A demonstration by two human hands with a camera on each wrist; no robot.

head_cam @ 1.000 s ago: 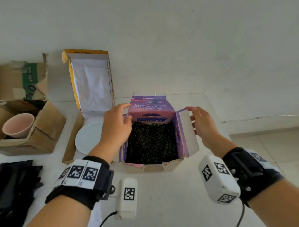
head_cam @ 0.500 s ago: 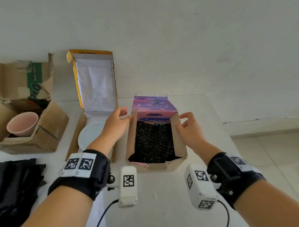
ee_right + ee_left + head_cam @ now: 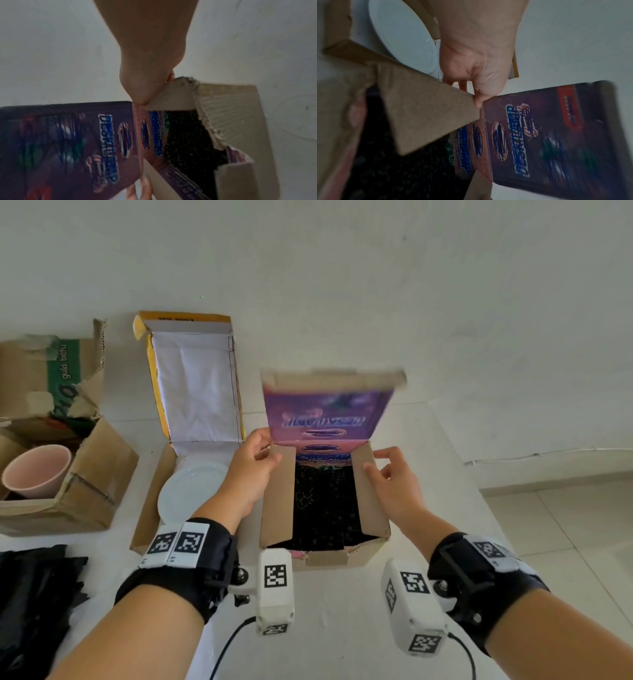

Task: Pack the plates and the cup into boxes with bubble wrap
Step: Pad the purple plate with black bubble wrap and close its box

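The purple box point(image 3: 342, 556) stands mid-table, lined with black bubble wrap point(image 3: 322, 508). Both brown side flaps are folded inward over it. Its purple lid point(image 3: 329, 412) stands upright at the far side, blurred. My left hand point(image 3: 269, 450) pinches the far corner of the left flap point(image 3: 428, 115), thumb on top. My right hand point(image 3: 376, 462) pinches the far corner of the right flap point(image 3: 171, 97). A white plate point(image 3: 188, 491) lies in the open yellow box point(image 3: 195, 392) to the left. The pink cup point(image 3: 36, 470) sits in the brown carton point(image 3: 85, 491) at far left.
A heap of black bubble wrap point(image 3: 34, 594) lies at the table's near left. The white table point(image 3: 342, 628) ends at the right, where the tiled floor point(image 3: 565, 525) shows. A white wall stands just behind the boxes.
Both side flaps have gone from spread outward to folded in over the bubble wrap. The purple lid has swung up from lying back to upright.
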